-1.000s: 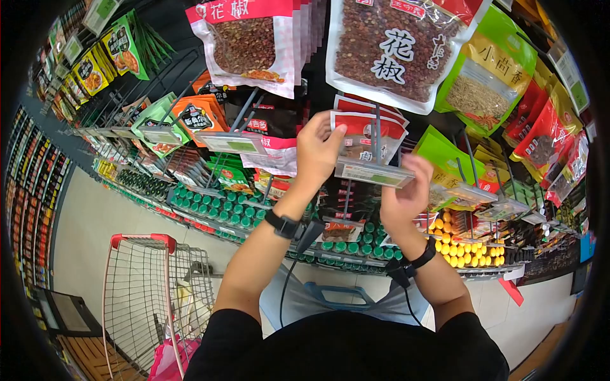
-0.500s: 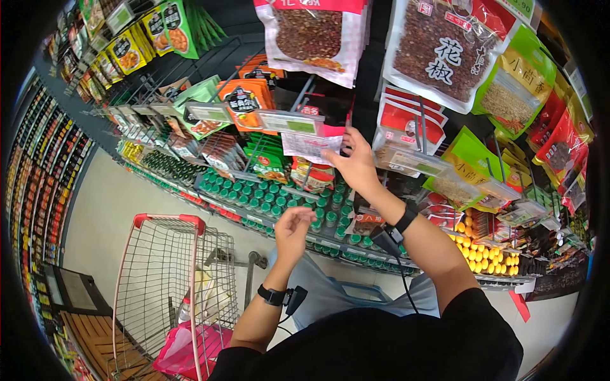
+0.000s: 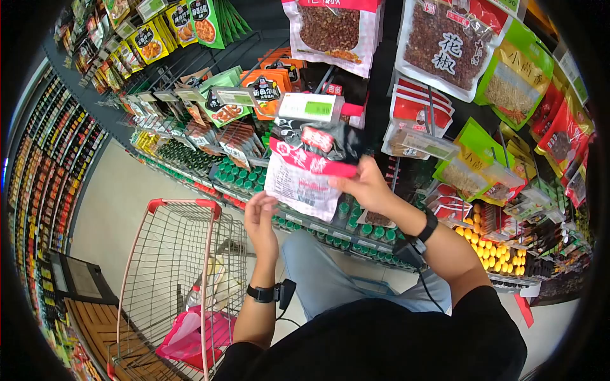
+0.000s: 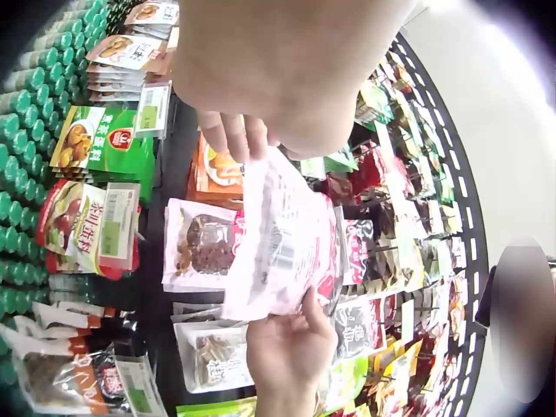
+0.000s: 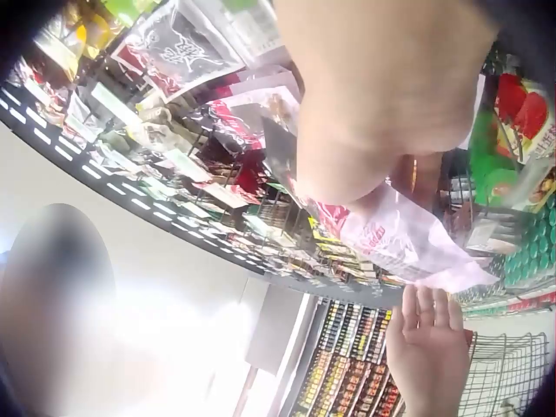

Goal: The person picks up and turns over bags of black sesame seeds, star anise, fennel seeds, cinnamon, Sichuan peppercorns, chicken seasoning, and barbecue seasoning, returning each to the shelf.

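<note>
My right hand (image 3: 367, 185) pinches the right edge of a spice packet (image 3: 305, 174), thumb on the near face. The packet has a black upper part, a pink band and a pale lower part with a barcode. Its top overlaps a price label (image 3: 308, 106) in the head view. At the packet's lower left corner is my left hand (image 3: 262, 225), its fingers loosely bent and the fingertips close to the edge. Seen from the right wrist, the left hand (image 5: 430, 343) has its palm up and fingers extended by the packet (image 5: 391, 239).
Large bags of Sichuan pepper (image 3: 445, 47) hang upper right, beside green fennel bags (image 3: 516, 76). Red and white packets (image 3: 416, 117) hang right of the held packet. Green-capped bottles (image 3: 238, 179) line a lower shelf. A wire shopping cart (image 3: 162, 254) with a pink bag (image 3: 197, 336) stands at the left.
Both hands left the hook of red and white packets. My right hand reached left to a pink packet and pulled it out; my left hand dropped down and left, then came up near its corner.
</note>
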Available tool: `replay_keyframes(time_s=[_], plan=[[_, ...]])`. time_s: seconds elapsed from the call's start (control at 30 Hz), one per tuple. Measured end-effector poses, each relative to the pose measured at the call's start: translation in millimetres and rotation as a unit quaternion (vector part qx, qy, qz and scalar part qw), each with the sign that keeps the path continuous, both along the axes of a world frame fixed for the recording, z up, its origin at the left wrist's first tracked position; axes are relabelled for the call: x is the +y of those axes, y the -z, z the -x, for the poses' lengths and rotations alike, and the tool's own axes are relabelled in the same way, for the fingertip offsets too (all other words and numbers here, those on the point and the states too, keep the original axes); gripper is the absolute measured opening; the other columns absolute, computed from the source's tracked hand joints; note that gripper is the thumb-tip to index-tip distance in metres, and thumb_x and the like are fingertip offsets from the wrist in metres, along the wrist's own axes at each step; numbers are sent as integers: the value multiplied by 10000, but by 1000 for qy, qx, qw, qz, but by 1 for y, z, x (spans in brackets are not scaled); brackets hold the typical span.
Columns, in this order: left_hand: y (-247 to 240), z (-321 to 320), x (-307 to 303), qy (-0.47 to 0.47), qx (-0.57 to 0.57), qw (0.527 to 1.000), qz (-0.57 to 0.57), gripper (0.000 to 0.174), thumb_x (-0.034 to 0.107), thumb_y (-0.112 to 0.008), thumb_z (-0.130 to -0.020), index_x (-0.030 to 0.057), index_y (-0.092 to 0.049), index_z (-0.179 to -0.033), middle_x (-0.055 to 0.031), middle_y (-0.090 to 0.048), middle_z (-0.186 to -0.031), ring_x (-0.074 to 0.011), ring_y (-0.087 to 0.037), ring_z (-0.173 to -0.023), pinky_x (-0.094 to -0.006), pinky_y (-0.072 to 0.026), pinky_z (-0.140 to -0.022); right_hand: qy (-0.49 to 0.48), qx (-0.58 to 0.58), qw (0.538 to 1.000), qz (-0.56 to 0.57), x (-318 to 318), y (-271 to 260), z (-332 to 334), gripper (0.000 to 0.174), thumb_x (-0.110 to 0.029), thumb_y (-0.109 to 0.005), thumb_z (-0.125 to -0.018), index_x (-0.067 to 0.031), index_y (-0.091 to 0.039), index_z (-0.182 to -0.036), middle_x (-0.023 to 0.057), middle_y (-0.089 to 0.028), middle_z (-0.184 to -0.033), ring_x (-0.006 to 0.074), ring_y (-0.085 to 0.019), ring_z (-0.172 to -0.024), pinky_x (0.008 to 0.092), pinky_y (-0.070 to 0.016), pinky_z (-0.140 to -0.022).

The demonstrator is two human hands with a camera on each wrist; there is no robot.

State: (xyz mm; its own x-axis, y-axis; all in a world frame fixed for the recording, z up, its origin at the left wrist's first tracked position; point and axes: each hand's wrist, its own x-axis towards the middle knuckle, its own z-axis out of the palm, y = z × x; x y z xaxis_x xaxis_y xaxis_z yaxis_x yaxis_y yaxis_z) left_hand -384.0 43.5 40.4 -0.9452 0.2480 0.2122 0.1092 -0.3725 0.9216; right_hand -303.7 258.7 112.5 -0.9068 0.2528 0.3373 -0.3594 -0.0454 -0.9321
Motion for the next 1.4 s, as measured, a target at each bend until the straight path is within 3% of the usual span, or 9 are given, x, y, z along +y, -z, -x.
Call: replay_keyframes(time_s=[0.17,0.37,0.5,0.57,0.63,0.77,0.83,0.93,1.4], plan=[[-14,-17,2,31,40,997,56,338,71,-587,-851,-11,-490,-1165,-109,-568,-1098,-198,-541,-1029,-323,-411,-923,67,4,998,20,-11,4,-47,370,-7,-677,-784,29,-528,-1122,50,-614,-1020,98,-559,-897,275,-474,-790],[-38,-73,27,155,324,886,292,658,189,-722,-728,-9,-432,-1283,-174,-420,-1328,-270,-377,-1275,-392,-302,-1042,114,-69,991,30,-14,10,-106,312,-8,-621,-827,29,-533,-1123,75,-615,-1047,129,-564,-958,298,-467,-838],[-34,-107,57,253,203,937,132,667,145,-748,-703,-9,-439,-1273,-176,-428,-1333,-252,-435,-1224,-382,-355,-1011,12,-34,996,-85,-21,5,-131,370,-71,-639,-831,-8,-480,-1159,91,-551,-1093,178,-567,-990,316,-478,-854],[-16,-109,63,346,-73,932,83,494,72,-669,-789,-16,-471,-1232,-135,-544,-1220,-186,-556,-1063,-321,-455,-897,4,-46,995,-89,-21,-12,-144,322,-32,-652,-800,-8,-514,-1089,102,-540,-1052,196,-579,-963,306,-487,-838],[-15,-106,71,342,-15,937,66,363,8,-594,-834,-15,-504,-1185,-78,-618,-1083,-131,-602,-928,-274,-493,-806,-19,-24,992,-119,-10,-19,-155,258,-3,-656,-777,2,-550,-1013,92,-539,-1013,186,-576,-941,299,-490,-822],[-34,-110,74,367,-89,925,37,428,13,-621,-794,-35,-479,-1194,-110,-605,-1103,-166,-598,-978,-323,-478,-868,244,35,931,-269,21,-15,-189,198,45,-654,-743,-7,-579,-918,126,-543,-1053,189,-571,-986,291,-491,-786],[-42,-114,76,404,-62,912,30,357,18,-628,-811,-27,-529,-1151,-81,-620,-1084,-127,-592,-949,-290,-480,-836,271,-14,934,-230,26,-10,-197,209,32,-670,-751,-7,-567,-929,126,-540,-1105,180,-553,-1022,286,-482,-784],[-52,-127,86,448,-30,891,74,371,28,-654,-801,-23,-529,-1147,-75,-622,-1076,-129,-586,-963,-295,-473,-846,130,22,978,163,18,-3,-203,317,-21,-698,-777,13,-540,-1049,88,-551,-1168,129,-529,-1046,287,-465,-836],[-69,-162,139,508,36,850,134,335,123,-676,-824,-22,-558,-1102,-69,-640,-1018,-119,-589,-915,-283,-477,-810,174,-8,975,138,45,23,-254,307,-68,-650,-837,2,-549,-1118,59,-630,-1046,99,-576,-923,272,-472,-806]])
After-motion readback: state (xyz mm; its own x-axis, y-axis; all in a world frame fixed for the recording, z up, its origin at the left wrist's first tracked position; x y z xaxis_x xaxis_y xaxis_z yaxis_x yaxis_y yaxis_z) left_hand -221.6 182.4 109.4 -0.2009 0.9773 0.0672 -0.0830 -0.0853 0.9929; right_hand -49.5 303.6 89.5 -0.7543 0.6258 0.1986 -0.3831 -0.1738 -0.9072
